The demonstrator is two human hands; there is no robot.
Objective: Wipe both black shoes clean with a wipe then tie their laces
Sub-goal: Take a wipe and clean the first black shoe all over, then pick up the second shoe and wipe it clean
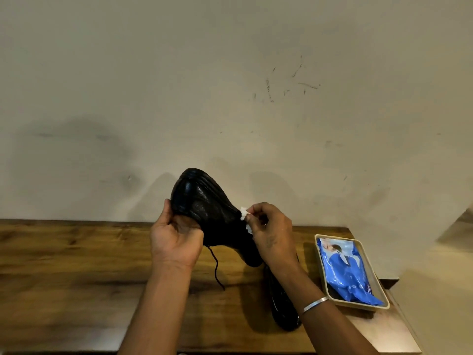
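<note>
One black shoe point(204, 201) is raised above the wooden table point(76, 265), toe pointing up and away. My left hand point(176, 239) grips it from the left side, and a loose lace point(216, 267) hangs down below that hand. My right hand point(268, 231) pinches a small white wipe point(244, 213) against the shoe's right side. The second black shoe point(284, 306) lies on the table under my right forearm, partly hidden by it.
A beige tray point(378, 285) at the table's right end holds a blue pack of wipes point(348, 272). A plain wall rises right behind the table. The table's right edge drops off just past the tray.
</note>
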